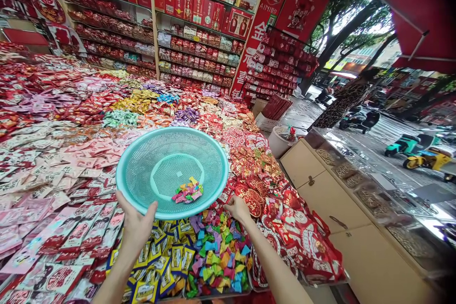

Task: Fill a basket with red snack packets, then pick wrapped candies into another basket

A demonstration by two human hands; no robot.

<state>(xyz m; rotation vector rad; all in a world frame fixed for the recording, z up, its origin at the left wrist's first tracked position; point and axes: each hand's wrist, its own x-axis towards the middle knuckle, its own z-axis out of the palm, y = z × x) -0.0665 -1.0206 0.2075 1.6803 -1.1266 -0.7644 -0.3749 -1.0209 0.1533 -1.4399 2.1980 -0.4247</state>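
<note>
My left hand grips the near rim of a round turquoise plastic basket and holds it tilted over a wide candy display. A small heap of multicoloured wrapped candies lies in the basket's lower part. My right hand reaches down just right of the basket, fingers curled at the far edge of a pile of multicoloured wrapped candies. Whether it holds any candy is hidden. Yellow-and-blue packets lie under my left wrist.
The display is covered in red, pink and mixed sweet packets. Shelves of red boxes stand behind. A beige cabinet with trays of nuts sits at right. A person and scooters are on the wet street.
</note>
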